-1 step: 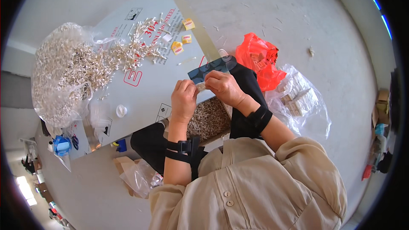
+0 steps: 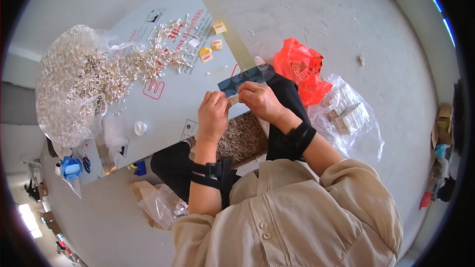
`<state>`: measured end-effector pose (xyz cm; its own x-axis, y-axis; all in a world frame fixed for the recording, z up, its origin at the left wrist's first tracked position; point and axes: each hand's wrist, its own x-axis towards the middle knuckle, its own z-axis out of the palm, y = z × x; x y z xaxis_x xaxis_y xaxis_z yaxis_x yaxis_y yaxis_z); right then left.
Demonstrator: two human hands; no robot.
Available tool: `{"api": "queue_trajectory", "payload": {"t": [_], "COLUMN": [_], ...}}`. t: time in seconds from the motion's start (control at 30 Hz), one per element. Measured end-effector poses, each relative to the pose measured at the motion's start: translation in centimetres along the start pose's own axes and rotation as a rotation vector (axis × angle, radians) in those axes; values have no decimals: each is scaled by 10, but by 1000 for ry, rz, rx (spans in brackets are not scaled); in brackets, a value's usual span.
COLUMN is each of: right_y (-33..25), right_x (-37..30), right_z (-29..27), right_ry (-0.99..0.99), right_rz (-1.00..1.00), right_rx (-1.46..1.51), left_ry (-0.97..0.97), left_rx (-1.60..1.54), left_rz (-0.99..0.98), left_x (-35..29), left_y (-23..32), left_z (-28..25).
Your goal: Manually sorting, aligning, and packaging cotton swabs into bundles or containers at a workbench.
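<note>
Above my lap, my left hand (image 2: 213,113) and my right hand (image 2: 261,101) are close together with fingers pinched. Between their fingertips is a small pale bundle (image 2: 233,100). My fingers hide most of it, so I cannot tell exactly what it is. Just below my hands, a cardboard box full of loose cotton swabs (image 2: 241,141) sits between my knees. A dark blue patterned sheet (image 2: 242,81) lies at the table edge behind my fingers.
At left, a large clear bag of cotton swabs (image 2: 64,84) spills across the metal-sheet table (image 2: 173,104). Small yellow boxes (image 2: 206,54) and a white round lid (image 2: 140,128) lie there too. On the floor at right are a red plastic bag (image 2: 297,64) and a clear bag of white packs (image 2: 349,113).
</note>
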<state>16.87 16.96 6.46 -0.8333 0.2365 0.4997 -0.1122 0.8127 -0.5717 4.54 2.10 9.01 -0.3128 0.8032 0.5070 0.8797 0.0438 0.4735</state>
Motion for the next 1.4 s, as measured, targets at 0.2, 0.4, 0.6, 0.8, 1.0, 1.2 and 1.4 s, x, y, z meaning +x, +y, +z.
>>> {"api": "queue_trajectory", "payload": {"t": [0.2, 0.4, 0.6, 0.8, 1.0, 1.2, 1.4], "right_y": [-18, -4, -8, -7, -8, -6, -8], "right_x": [-2, 12, 6, 8, 9, 6, 7], "right_z": [4, 3, 13, 12, 8, 13, 11], "right_ry": [74, 78, 16, -11, -7, 15, 54], "right_rz": [-33, -127, -132, -129, -143, -117, -35], "right_rx": [-23, -119, -117, -150, -209, -113, 1], "left_ry": [37, 66, -9, 14, 1, -39, -1], "left_rx": [-9, -34, -5, 10, 84, 100, 59], "left_rz": [-23, -48, -51, -46, -25, -16, -18], "left_x": [-11, -1, -5, -12, -10, -19, -18], "left_y": [-7, -10, -13, -15, -11, -13, -8], "left_z": [4, 4, 2, 7, 3, 3, -1]}}
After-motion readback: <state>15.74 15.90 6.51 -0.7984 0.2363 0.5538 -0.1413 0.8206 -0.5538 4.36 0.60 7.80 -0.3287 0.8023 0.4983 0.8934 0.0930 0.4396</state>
